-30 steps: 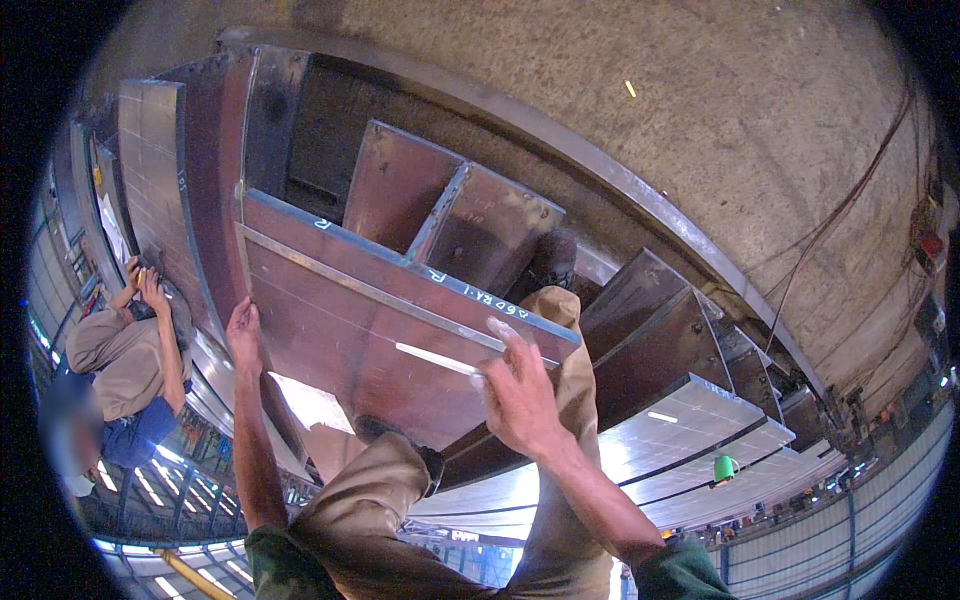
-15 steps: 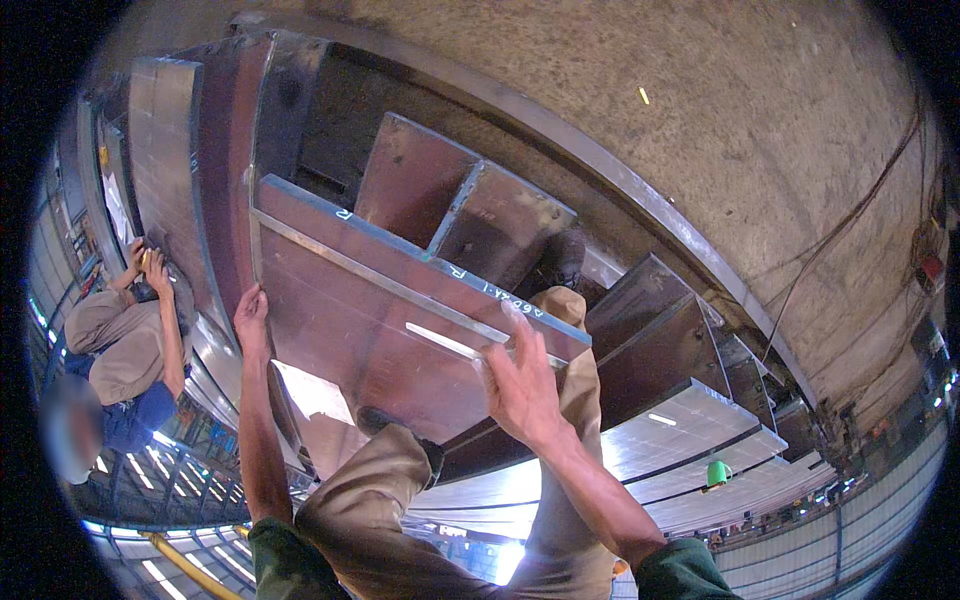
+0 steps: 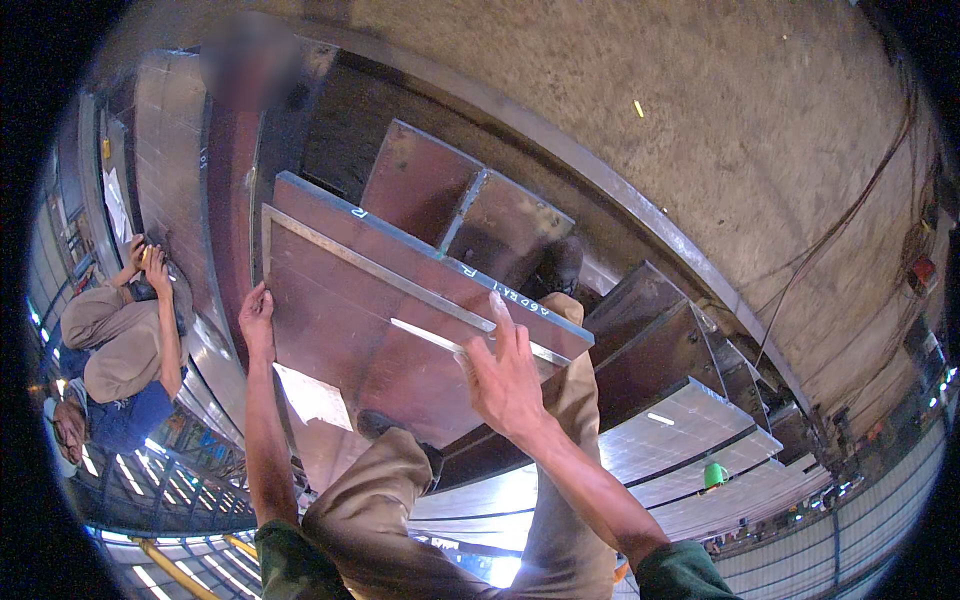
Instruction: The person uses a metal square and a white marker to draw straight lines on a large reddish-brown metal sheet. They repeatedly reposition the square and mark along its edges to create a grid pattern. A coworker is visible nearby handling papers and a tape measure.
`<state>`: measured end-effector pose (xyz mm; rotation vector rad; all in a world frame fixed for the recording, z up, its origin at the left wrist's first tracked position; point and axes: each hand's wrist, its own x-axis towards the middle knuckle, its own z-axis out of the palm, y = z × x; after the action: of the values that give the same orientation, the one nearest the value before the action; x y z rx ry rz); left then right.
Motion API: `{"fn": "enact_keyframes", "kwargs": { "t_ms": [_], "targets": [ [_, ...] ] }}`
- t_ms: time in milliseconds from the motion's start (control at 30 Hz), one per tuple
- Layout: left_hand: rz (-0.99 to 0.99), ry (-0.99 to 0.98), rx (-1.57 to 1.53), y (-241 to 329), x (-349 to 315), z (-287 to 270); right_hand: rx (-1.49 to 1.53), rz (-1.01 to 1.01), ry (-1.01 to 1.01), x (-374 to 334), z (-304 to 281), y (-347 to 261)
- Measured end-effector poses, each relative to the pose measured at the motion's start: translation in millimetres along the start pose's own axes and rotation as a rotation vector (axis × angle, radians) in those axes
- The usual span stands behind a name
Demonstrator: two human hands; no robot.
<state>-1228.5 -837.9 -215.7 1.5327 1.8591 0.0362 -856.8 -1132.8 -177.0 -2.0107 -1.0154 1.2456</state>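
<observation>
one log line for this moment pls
left hand pinching metal square by its short arm | right hand over long arm, beside white strip | square lying on brown plate

Left hand (image 3: 257, 320) pinching, right hand (image 3: 508, 390) outstretched

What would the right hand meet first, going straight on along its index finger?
Likely the small reddish-brown plate beyond the white-marked plate edge. The right hand overlaps that edge in view; contact and depth are unclear.
</observation>
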Motion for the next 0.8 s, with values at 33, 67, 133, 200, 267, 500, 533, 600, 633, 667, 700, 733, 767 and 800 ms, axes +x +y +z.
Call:
{"fn": "enact_keyframes", "kwargs": {
  "t_ms": [33,67,133,200,267,500,533,600,633,667,700,733,767,800],
  "targets": [
    [0.003,0.017,0.001,1,-2,2,-0.003,-0.003,0.011,-1,0,-1],
    [0.005,0.035,0.003,3,-3,3,-0.005,-0.005,0.021,-1,0,-1],
    [0.030,0.028,0.069,8,-2,4,-0.012,-0.008,0.039,-1,0,-1],
    [0.045,0.017,0.092,11,-4,7,-0.020,-0.010,0.051,-2,-1,1],
    [0.047,0.016,0.077,12,-8,4,-0.038,0.004,0.032,-1,1,-2],
    [0.040,0.094,0.028,48,-12,29,-0.397,-0.022,-0.009,-1,15,7],
    [0.127,0.132,0.053,37,-13,18,-0.333,-0.074,-0.008,-5,17,4],
    [0.206,0.208,0.102,6,-20,8,-0.173,-0.242,0.032,-12,25,0],
    [0.163,0.191,0.079,8,-25,13,-0.197,-0.224,-0.012,-15,25,0],
    [0.130,0.190,0.025,9,-22,19,-0.227,-0.239,-0.020,-17,26,8],
    [0.182,0.201,0.015,2,-18,25,-0.247,-0.240,-0.020,-18,25,9],
    [0.154,0.201,-0.005,0,-24,29,-0.267,-0.241,-0.033,-18,24,6],
    [0.130,0.197,-0.022,-1,-28,30,-0.261,-0.230,-0.039,-22,21,3],
    [0.140,0.206,-0.009,-1,-29,29,-0.253,-0.216,-0.041,-24,20,-2]
  ]
}}
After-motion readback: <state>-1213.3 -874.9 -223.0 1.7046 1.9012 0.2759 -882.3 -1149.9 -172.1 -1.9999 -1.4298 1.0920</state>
